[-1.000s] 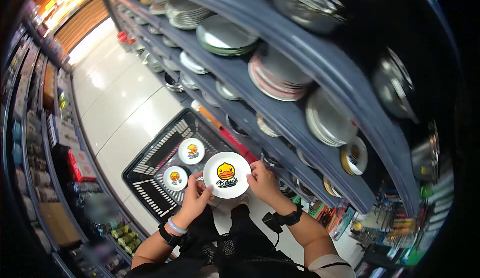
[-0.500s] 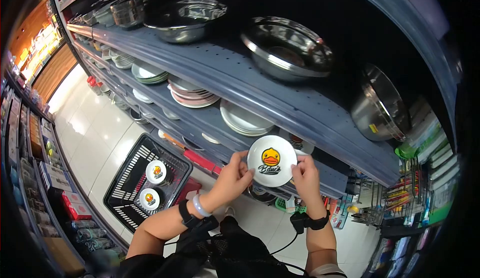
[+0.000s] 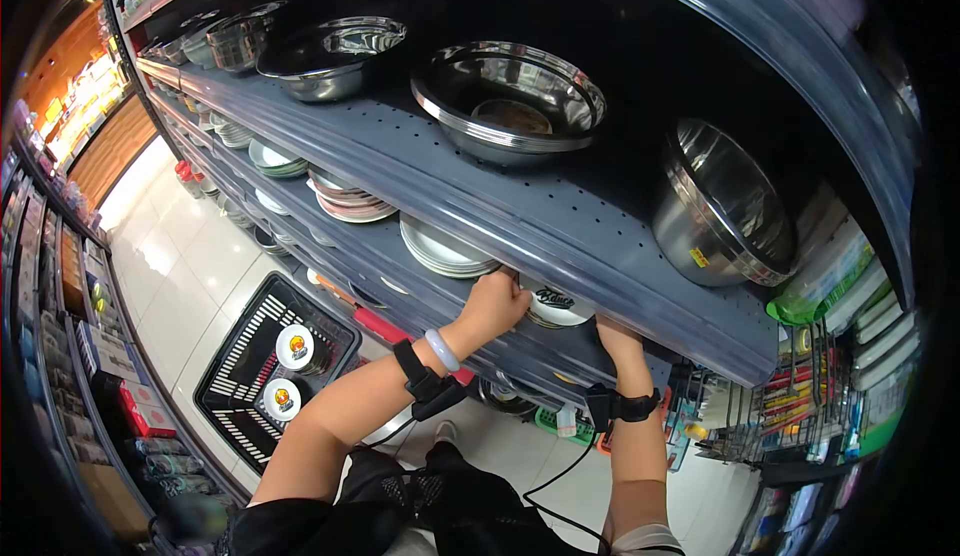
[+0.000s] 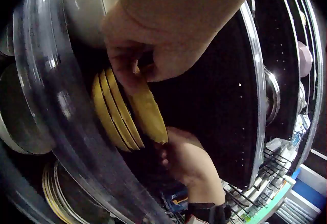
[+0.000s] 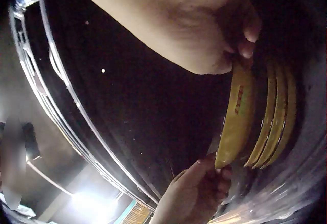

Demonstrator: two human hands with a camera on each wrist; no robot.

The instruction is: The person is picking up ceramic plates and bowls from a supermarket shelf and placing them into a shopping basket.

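In the head view, a duck-print plate (image 3: 562, 306), white on its face, is partly inside the shelf, its upper part hidden by the shelf above. My left hand (image 3: 495, 306) pinches its left rim. My right hand (image 3: 622, 341) holds the opposite rim, its fingertips hidden behind the shelf edge. From the left wrist, the plate's yellow underside (image 4: 149, 112) shows between both hands, close over a stack of yellow-bottomed plates (image 4: 115, 111). The right wrist view shows the same plate (image 5: 235, 116) a small gap from that stack (image 5: 273, 116).
A black basket (image 3: 234, 336) on the floor holds two piles topped by small duck-print dishes (image 3: 295, 348). White plates (image 3: 440, 246) stand left of my hands. Steel basins (image 3: 510, 106) sit on the shelf above, whose edge (image 3: 560, 256) overhangs the work. Hanging utensils (image 3: 790, 386) are at right.
Both hands have carried the duck-print plate from above the basket, up and right, then in under the shelf. The head view has turned toward the shelf.
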